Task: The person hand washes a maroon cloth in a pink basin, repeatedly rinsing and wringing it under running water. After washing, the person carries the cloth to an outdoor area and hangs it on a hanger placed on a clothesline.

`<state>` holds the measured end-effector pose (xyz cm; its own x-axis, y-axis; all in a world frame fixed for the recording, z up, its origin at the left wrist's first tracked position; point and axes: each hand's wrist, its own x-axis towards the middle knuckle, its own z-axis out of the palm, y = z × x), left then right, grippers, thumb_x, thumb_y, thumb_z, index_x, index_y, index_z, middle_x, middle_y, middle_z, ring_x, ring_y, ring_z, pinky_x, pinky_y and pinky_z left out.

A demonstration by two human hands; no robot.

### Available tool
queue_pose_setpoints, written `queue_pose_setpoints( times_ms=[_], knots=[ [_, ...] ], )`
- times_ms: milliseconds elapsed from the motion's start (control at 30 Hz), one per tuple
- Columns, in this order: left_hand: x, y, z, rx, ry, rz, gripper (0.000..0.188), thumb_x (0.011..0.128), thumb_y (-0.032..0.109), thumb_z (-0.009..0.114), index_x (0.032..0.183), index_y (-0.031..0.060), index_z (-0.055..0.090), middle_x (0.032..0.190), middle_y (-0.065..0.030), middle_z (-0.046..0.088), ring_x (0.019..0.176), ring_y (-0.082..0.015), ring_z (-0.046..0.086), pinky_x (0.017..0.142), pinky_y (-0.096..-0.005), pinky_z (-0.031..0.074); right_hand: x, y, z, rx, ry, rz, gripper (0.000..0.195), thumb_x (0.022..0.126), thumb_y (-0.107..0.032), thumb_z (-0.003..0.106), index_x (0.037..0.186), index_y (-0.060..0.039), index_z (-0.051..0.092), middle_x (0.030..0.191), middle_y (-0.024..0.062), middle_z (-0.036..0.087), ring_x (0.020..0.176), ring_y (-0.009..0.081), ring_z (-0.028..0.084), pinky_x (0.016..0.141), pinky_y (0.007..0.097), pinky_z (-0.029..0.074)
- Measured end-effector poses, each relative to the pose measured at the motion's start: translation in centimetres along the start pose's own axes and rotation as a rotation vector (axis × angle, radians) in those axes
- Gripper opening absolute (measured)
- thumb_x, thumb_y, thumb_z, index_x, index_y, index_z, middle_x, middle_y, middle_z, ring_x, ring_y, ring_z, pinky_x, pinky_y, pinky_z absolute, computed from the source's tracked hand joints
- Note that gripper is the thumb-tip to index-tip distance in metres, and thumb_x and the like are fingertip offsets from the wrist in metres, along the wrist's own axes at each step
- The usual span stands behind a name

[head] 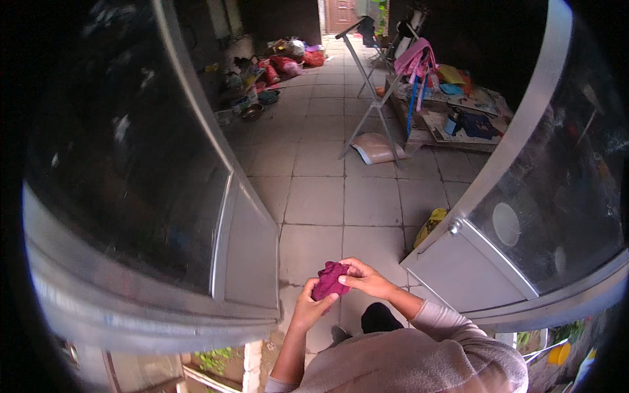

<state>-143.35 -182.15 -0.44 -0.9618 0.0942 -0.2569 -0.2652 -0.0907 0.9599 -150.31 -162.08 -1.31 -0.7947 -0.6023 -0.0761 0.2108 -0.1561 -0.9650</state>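
A bunched magenta cloth (330, 282) is held between my two hands in front of my body, above the tiled floor. My left hand (310, 305) grips its lower left side, thumb laid across the front. From the right, my right hand (364, 279) pinches the cloth's edge between thumb and fingers. Folds hide how large the cloth is. My feet stand just below it in a doorway, between two metal-framed glass door leaves.
The left door leaf (248, 245) and right door leaf (471, 275) flank me. Ahead stands a metal folding rack (376, 104) with a pink cloth (415, 56) on it. Beside it is a low, cluttered platform (417, 135). Red bags (285, 66) and a metal basin (251, 112) lie along the left.
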Motion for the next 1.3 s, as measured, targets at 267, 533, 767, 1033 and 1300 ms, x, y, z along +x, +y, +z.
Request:
queue_pose_setpoints(
  times_ms=[267, 533, 767, 1033, 1300],
  knots=[
    [21.8, 5.6, -2.4, 0.111, -0.127, -0.091, 0.047, 0.083, 0.027, 0.079, 0.116, 0.0054, 0.053, 0.086, -0.0003, 0.06, 0.064, -0.007, 0.055, 0.055, -0.024, 0.046, 16.1, -3.2, -11.5, -0.123, 0.005, -0.083, 0.049, 0.097, -0.019, 0.062, 0.14, -0.0081, 0.043, 0.117, 0.0074, 0.06, 0.108, 0.0158, 0.056, 0.095, 0.0336, 0.046],
    [41.9, 10.3, -12.1, -0.21, 0.397, -0.124, 0.034, 0.084, 0.031, 0.074, 0.105, 0.0084, 0.06, 0.074, -0.0007, 0.061, 0.054, -0.0101, 0.053, 0.046, -0.0246, 0.041, 37.4, -14.6, -26.0, -0.293, -0.165, -0.078, 0.058, 0.096, -0.017, 0.06, 0.147, -0.0136, 0.033, 0.133, 0.0081, 0.052, 0.114, 0.0225, 0.058, 0.098, 0.0363, 0.047],
    [52.8, 10.0, -23.2, -0.3, 0.775, -0.152, 0.031, 0.084, 0.029, 0.074, 0.104, 0.0094, 0.062, 0.077, -0.0026, 0.064, 0.063, -0.0132, 0.059, 0.058, -0.0281, 0.046, 58.4, -21.8, -33.2, 0.157, -0.115, -0.332, 0.062, 0.099, -0.017, 0.055, 0.152, -0.0151, 0.023, 0.129, 0.015, 0.054, 0.106, 0.0207, 0.062, 0.091, 0.0345, 0.05],
    [76.4, 10.0, -39.3, -0.365, 0.907, -0.19, 0.053, 0.081, 0.034, 0.076, 0.123, 0.0083, 0.055, 0.095, -0.0022, 0.064, 0.076, -0.016, 0.061, 0.063, -0.0297, 0.048, 78.8, -11.0, -48.4, -1.764, 0.141, 0.481, 0.045, 0.09, -0.035, 0.065, 0.127, -0.011, 0.058, 0.117, 0.0167, 0.064, 0.106, 0.0313, 0.063, 0.09, 0.0417, 0.05],
    [107.8, 27.1, -46.8, 0.049, 0.538, -0.061, 0.051, 0.084, 0.032, 0.074, 0.122, 0.003, 0.055, 0.096, -0.0042, 0.062, 0.081, -0.0158, 0.059, 0.068, -0.031, 0.047, 83.6, 1.9, -63.6, -0.731, 0.518, 0.704, 0.053, 0.084, -0.041, 0.07, 0.123, -0.0064, 0.059, 0.109, 0.017, 0.068, 0.094, 0.0312, 0.067, 0.084, 0.0427, 0.052]
  ],
)
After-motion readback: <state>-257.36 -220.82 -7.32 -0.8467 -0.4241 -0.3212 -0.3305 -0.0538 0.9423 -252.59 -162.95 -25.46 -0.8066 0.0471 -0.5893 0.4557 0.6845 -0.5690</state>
